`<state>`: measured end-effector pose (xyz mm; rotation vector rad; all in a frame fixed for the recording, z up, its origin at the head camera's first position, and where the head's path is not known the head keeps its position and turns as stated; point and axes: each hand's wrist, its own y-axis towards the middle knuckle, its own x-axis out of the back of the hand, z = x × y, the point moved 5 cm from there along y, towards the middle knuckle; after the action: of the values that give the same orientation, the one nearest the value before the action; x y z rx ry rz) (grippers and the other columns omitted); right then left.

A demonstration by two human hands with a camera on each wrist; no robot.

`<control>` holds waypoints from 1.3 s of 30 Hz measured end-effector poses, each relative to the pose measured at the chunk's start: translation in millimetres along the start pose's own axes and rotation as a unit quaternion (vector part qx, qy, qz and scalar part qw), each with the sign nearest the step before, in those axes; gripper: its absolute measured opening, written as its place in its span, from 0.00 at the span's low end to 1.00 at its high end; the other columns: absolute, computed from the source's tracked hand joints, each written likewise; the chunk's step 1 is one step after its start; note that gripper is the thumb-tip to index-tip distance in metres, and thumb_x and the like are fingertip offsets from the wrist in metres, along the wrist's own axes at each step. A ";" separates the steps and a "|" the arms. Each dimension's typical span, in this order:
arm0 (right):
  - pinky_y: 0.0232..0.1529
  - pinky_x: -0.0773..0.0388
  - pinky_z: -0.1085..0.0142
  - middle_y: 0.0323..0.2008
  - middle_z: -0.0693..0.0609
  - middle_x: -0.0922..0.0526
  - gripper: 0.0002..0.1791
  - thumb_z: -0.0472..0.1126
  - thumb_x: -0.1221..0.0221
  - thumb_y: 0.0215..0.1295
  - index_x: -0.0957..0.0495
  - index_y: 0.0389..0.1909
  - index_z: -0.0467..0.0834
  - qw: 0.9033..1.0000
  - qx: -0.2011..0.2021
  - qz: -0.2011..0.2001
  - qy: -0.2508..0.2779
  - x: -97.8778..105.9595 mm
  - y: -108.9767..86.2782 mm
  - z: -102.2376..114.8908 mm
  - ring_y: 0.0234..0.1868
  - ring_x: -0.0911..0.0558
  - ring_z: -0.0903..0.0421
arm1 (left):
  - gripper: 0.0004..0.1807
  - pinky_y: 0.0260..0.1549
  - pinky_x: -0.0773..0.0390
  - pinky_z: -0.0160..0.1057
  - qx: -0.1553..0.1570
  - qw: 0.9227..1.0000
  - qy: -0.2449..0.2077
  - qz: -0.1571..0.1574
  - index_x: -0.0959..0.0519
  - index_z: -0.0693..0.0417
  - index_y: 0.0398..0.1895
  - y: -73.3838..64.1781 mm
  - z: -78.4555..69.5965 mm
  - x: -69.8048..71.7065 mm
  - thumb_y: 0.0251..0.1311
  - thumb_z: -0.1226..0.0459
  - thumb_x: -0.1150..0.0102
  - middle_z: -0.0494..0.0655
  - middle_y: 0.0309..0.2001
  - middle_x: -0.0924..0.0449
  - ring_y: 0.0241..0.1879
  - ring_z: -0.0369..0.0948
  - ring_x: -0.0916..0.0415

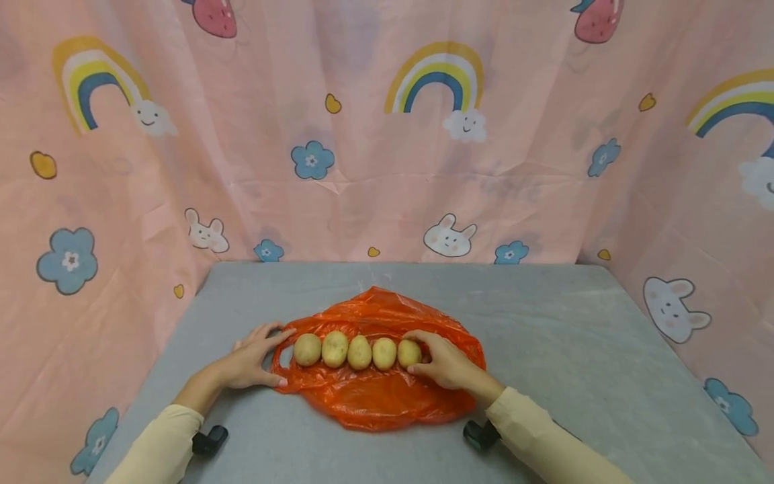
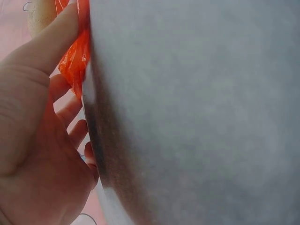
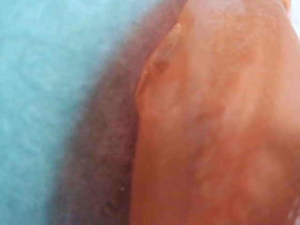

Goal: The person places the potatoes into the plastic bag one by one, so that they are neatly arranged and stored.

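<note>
A person's two bare hands rest on a grey table (image 1: 544,323) at either end of a flattened orange plastic bag (image 1: 375,396), which lies near the centre of the table, slightly toward the person. On top of the bag sits a straight row of five small yellowish potatoes (image 1: 359,351), each touching the next, running from nine o'clock to three o'clock. The left hand (image 1: 254,359) lies at the nine o'clock end of the row, fingers spread and fairly straight, pressing on the bag's edge beside a handle loop; its fingertips are just beside the leftmost potato (image 1: 307,349). The left wrist view shows the thumb lying against crumpled orange plastic at the table's surface. The right hand (image 1: 444,363) lies at the three o'clock end, fingers gently curved with the tips touching the rightmost potato (image 1: 409,353), palm down on the bag. The right wrist view is blurred, showing only orange plastic and table. Cream sleeves cover both forearms. A pink curtain (image 1: 363,168) printed with rainbows, rabbits and flowers hangs around the table from nine through twelve to three o'clock.
</note>
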<state>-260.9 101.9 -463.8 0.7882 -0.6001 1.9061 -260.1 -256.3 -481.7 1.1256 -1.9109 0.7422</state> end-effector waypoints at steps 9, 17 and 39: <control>0.63 0.26 0.46 0.59 0.49 0.19 0.29 0.40 0.30 0.61 0.24 0.64 0.46 0.999 -0.035 0.000 -0.020 -4.8 -0.1 0.1 0.56 0.21 0.52 | 0.53 0.58 0.49 0.81 0.003 1.000 -0.001 0.000 0.38 0.53 0.78 -2.0 -1.3 -1.7 0.49 0.47 0.23 0.64 0.76 0.46 0.74 0.67 0.50; 0.65 0.27 0.45 0.61 0.49 0.20 0.30 0.39 0.30 0.61 0.25 0.65 0.46 1.000 -0.025 -0.009 -0.017 -0.6 0.7 1.2 0.58 0.22 0.51 | 0.53 0.58 0.48 0.79 0.001 1.000 -0.002 -0.005 0.39 0.53 0.78 0.0 -1.7 1.8 0.50 0.48 0.24 0.64 0.76 0.46 0.74 0.67 0.51; 0.58 0.22 0.48 0.64 0.45 0.23 0.32 0.52 0.35 0.67 0.27 0.68 0.43 0.999 -0.019 0.015 0.020 12.9 -7.3 2.7 0.54 0.20 0.50 | 0.54 0.60 0.50 0.81 0.005 1.000 0.009 0.010 0.39 0.52 0.78 -2.2 -3.6 4.4 0.50 0.45 0.25 0.66 0.76 0.44 0.74 0.69 0.48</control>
<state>-258.0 110.7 -451.9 0.7176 -0.6246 1.9283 -258.2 -256.4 -475.8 1.1034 -1.9072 0.7718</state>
